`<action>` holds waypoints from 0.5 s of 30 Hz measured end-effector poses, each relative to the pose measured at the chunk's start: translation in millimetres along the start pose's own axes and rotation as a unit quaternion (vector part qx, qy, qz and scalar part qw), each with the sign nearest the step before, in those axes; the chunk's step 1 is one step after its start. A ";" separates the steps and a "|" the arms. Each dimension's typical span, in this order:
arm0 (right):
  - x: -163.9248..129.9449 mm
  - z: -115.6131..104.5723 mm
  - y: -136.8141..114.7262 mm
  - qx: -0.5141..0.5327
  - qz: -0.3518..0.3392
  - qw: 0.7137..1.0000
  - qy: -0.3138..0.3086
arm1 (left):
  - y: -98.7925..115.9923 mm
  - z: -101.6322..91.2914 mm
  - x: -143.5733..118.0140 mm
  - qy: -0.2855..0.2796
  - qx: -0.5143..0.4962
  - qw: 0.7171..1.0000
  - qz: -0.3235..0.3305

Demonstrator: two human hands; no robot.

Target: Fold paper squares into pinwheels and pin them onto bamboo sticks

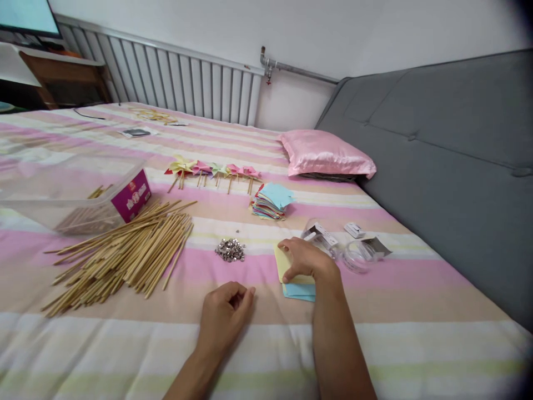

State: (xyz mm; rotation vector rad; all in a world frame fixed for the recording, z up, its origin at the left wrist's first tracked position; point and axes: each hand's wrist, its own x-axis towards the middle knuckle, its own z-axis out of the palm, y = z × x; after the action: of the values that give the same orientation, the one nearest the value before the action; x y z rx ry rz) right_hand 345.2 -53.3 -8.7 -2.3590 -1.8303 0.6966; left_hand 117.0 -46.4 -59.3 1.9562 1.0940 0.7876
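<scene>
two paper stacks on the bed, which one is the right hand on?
The right hand rests flat on the small near stack, yellow sheet over blue. The taller multicolour stack, blue on top, lies farther away near the pinwheels, untouched.

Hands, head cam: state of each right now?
Left hand: curled loosely on the striped sheet; whether it holds anything cannot be told.
Right hand: open, fingers spread, pressing flat on the yellow paper square.
</scene>
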 end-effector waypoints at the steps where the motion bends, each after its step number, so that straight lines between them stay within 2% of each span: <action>1: 1.9 0.8 0.5 0.000 0.002 1.000 -0.004 | 0.0 0.0 0.1 0.000 0.001 1.000 -0.001; 9: 7.5 3.2 2.7 0.019 0.033 0.999 -0.013 | 2.2 -0.6 -0.6 -0.003 0.009 1.000 -0.005; 15: 7.8 1.9 0.3 0.029 0.039 0.999 0.013 | 3.2 -1.4 -0.1 -0.006 0.008 1.000 0.002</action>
State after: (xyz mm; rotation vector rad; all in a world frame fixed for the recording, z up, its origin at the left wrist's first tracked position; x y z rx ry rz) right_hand 346.1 -46.5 -12.8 -2.4018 -1.6918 0.7124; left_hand 117.2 -47.3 -55.9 1.9747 1.0932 0.7704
